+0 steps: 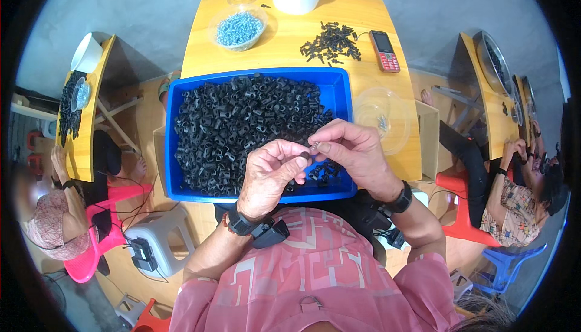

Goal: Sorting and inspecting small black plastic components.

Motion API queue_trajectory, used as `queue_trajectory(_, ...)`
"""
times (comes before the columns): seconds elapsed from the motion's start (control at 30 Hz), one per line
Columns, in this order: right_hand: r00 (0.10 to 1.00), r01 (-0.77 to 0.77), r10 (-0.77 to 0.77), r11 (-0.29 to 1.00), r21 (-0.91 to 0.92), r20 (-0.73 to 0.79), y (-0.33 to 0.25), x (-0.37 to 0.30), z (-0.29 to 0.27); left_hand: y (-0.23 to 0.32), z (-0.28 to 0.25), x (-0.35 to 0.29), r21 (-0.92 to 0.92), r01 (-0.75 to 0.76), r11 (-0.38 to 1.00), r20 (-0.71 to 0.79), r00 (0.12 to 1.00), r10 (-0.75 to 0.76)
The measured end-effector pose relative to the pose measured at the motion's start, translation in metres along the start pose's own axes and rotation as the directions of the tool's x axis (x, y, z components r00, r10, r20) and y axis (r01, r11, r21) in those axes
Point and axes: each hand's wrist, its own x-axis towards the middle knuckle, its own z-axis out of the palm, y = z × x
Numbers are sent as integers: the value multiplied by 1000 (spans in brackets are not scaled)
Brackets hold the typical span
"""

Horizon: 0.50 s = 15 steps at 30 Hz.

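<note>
My left hand (271, 172) pinches a small black plastic piece (305, 156) between thumb and fingers, over the near right part of the blue tray (171, 126). Close against it, my right hand (357, 153) has thumb and forefinger closed on a tiny shiny metal piece (314, 146), which looks like a small spring. The fingertips of both hands almost meet. Beneath and beyond them, many small hollow black plastic parts (242, 114) fill the tray. A smaller cluster of black pieces (325, 173) lies in its near right corner, partly covered by my right hand.
On the yellow table (284, 42) stand a clear bowl (237, 47) of bluish-silver pieces and a white tub (296, 2) of black parts. Stemmed black pieces (331, 43) lie beside a red phone (385, 52). A clear round dish (366, 129) sits right of the tray. People work at both sides.
</note>
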Motion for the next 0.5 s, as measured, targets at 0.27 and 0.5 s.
queue_trajectory(0.27,994,107,-107,994,-32,8,3,-1,5,-3,-1,1,-2,-12,1000,7,1000,12)
queue_trajectory(0.5,975,221,-220,929,-297,34,1,3,7,-6,-5,6,-70,-34,997,3,999,34)
